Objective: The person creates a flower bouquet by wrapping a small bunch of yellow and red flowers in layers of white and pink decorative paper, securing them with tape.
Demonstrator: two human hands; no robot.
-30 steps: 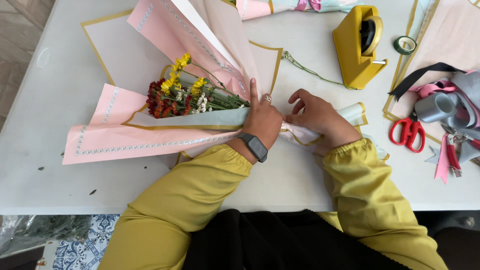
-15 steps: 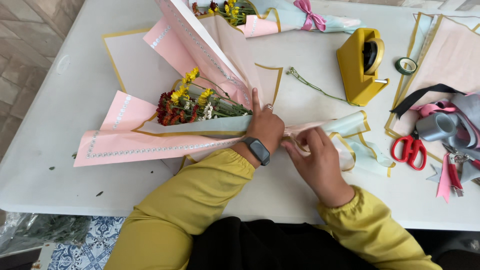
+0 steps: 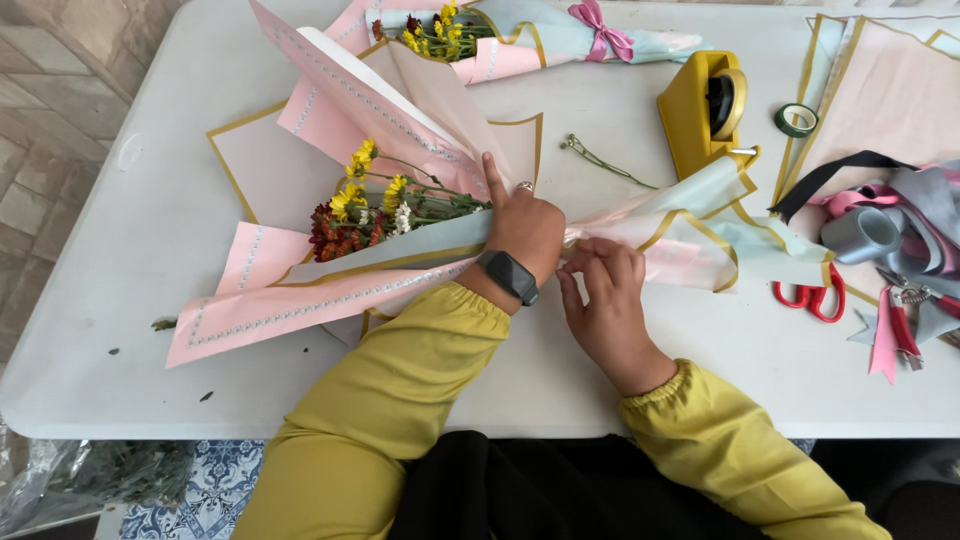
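The bouquet (image 3: 400, 215) lies on the white table (image 3: 150, 200), left of the yellow tape holder (image 3: 700, 110). The left hand (image 3: 522, 228) wraps tight around its narrow middle — fingers closed. The right hand (image 3: 600, 290), just beside it, pinches the paper wrap — thumb and fingers together.

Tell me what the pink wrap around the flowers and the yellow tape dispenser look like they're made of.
The pink wrap looks like matte paper or a thin paper-like sheet: it holds stiff folds and sharp edges without shine, though coated film can't be ruled out. The yellow tape dispenser looks like moulded plastic, with smooth, evenly coloured faces and a slight sheen.
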